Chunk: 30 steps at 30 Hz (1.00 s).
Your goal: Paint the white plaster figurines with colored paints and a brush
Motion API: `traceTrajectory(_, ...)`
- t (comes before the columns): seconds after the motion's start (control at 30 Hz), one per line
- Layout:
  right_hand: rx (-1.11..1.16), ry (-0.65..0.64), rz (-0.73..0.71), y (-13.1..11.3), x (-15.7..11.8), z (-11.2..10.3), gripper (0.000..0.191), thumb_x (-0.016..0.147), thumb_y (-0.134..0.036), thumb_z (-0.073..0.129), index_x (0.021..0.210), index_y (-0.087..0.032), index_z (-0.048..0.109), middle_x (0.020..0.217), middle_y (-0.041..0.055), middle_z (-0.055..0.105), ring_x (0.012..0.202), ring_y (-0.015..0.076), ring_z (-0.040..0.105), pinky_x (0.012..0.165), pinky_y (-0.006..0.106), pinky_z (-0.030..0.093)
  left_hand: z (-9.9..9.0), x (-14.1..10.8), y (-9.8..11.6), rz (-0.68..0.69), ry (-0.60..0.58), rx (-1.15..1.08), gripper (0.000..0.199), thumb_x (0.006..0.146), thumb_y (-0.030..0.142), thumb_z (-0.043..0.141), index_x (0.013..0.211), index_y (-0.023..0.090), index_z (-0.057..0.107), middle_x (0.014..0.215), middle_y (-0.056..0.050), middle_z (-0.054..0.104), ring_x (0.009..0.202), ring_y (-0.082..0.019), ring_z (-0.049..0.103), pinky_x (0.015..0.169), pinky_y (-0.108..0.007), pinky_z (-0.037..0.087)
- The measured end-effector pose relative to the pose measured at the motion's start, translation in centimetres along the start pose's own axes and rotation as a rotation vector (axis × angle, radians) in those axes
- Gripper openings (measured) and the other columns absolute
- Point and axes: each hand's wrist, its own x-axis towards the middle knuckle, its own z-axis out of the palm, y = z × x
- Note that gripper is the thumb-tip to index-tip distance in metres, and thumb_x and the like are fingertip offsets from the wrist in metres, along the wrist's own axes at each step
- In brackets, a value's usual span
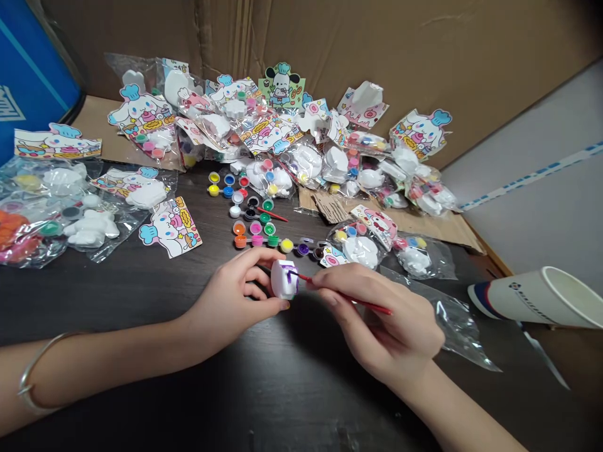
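Note:
A small white figure with purple paint on its right side is held up between the thumb and fingers of my left hand. My right hand pinches a thin red paintbrush, whose dark tip touches the purple area. Just beyond the hands are open paint pots, among them an orange pot, a yellow pot and a purple pot. Another red brush lies among the pots.
Bagged white figures with printed cards are heaped along the back, and more bags lie at left. A paper cup and a clear plastic wrapper are at right. Cardboard stands behind.

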Motion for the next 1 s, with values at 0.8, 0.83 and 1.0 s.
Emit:
traceTrajectory(0.8, 0.045, -0.004, -0.003, -0.05, -0.29, 0.21, 0.016, 0.080, 0.003, 0.051, 0.084, -0.012, 0.057, 0.066, 0.0056, 0.062, 0.060, 0.0116, 0.059, 0.054, 0.023, 0.050, 0.02, -0.10, 0.15, 0.012, 0.012, 0.050, 0.041, 0.059, 0.015, 0.067, 0.098, 0.018, 0.056, 0.076, 0.004, 0.060, 0.060, -0.008, 0.054, 0.058, -0.023, 0.044)
traceTrajectory(0.83, 0.029, 0.013, -0.007, -0.02, -0.30, 0.23, 0.017, 0.079, 0.003, 0.052, 0.085, -0.012, 0.057, 0.068, 0.0063, 0.063, 0.062, 0.0118, 0.060, 0.056, 0.023, 0.051, 0.02, -0.12, 0.19, 0.012, 0.012, 0.049, 0.041, 0.059, 0.014, 0.067, 0.098, 0.018, 0.056, 0.077, 0.004, 0.060, 0.060, -0.008, 0.054, 0.059, -0.023, 0.045)
traceTrajectory(1.0, 0.020, -0.030, -0.006, 0.21, -0.43, 0.26, 0.017, 0.079, 0.003, 0.051, 0.084, -0.012, 0.058, 0.068, 0.0078, 0.063, 0.060, 0.0127, 0.059, 0.054, 0.024, 0.050, 0.08, -0.06, 0.34, 0.010, 0.008, 0.044, 0.041, 0.059, 0.013, 0.067, 0.098, 0.018, 0.057, 0.078, 0.003, 0.061, 0.062, -0.009, 0.055, 0.059, -0.023, 0.045)
